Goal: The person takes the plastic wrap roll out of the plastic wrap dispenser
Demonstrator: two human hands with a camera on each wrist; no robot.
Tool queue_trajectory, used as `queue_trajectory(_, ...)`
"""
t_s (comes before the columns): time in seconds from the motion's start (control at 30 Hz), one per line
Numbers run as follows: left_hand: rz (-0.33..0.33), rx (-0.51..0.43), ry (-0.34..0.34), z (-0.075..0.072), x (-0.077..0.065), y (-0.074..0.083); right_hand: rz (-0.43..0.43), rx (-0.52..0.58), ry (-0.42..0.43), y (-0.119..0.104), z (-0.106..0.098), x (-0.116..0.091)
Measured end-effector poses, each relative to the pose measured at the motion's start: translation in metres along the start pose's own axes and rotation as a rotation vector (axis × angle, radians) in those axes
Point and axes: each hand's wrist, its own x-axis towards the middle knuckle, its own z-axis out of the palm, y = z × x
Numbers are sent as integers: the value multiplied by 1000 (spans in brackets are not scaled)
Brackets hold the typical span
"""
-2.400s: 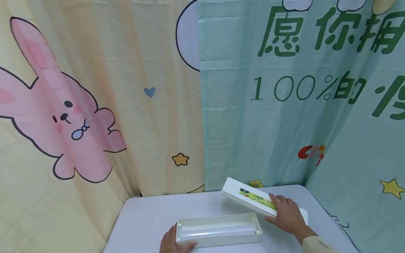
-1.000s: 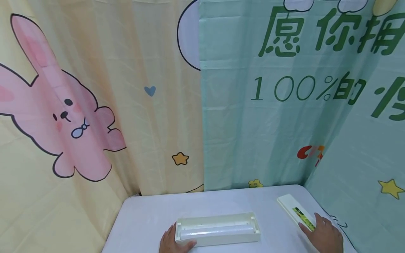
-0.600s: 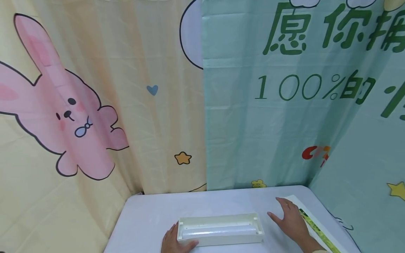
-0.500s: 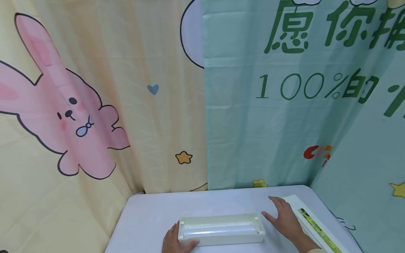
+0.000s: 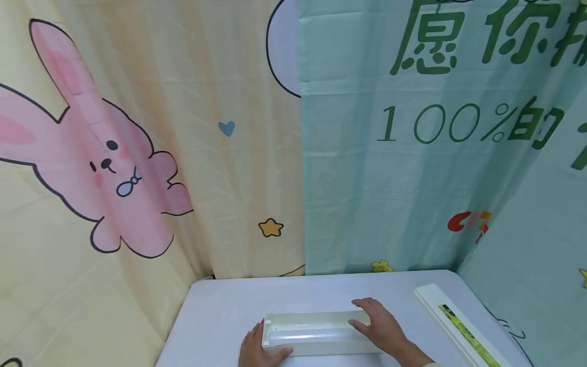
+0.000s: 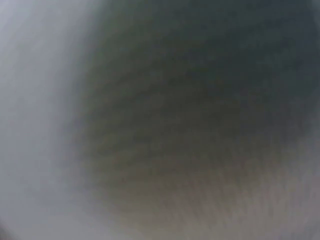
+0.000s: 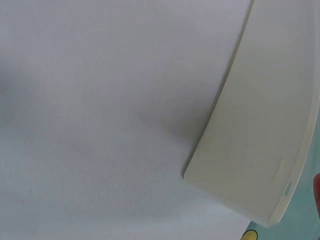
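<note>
A long white open-topped box [image 5: 335, 348] stands on the table, with a roll of clear plastic wrap [image 5: 316, 335] lying inside. My left hand [image 5: 258, 349] grips the box's left end, thumb along the front wall and fingers at the side. Over the right end hovers my right hand [image 5: 378, 327], thumb and fingers apart, hiding that corner. In the right wrist view the box's outer wall [image 7: 255, 125] fills the right side, and a fingertip [image 7: 317, 192] shows at the edge. The left wrist view is only a dark blur.
The long white lid [image 5: 458, 326] with a green-yellow label lies slanted on the right of the white-covered table [image 5: 229, 306]. Behind the table hang a cream curtain [image 5: 238, 178] with a pink rabbit and a green curtain [image 5: 348, 204] with lettering.
My right hand set the lid down at the table's right, let go and moved left to the box's right end. My left hand stays on the box.
</note>
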Motion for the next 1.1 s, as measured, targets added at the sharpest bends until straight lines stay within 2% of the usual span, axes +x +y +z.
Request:
queue_trajectory(0.13, -12, 8, 4, 1, -1, 0, -34, 24, -104, -9, 8, 2)
queue_trajectory(0.33, -4, 10, 6, 1, -4, 0, 54, 133, -320, -14, 14, 9)
queue_trajectory(0.5, 6, 24, 29, 1, -5, 0, 99, 177, -434, -12, 21, 16)
queue_trajectory(0.63, 9, 38, 54, 3, -4, 1, 141, 201, -484, -10, 26, 20)
queue_trajectory(0.8, 7, 31, 42, 2, -4, 2, 219, 285, -513, -5, 34, 19)
queue_trajectory(0.97, 9, 39, 38, 3, -3, 3, 257, 383, -531, -1, 37, 19)
queue_trajectory(1.1, 7, 50, 39, 4, -3, 1, 274, 392, -547, -2, 40, 19)
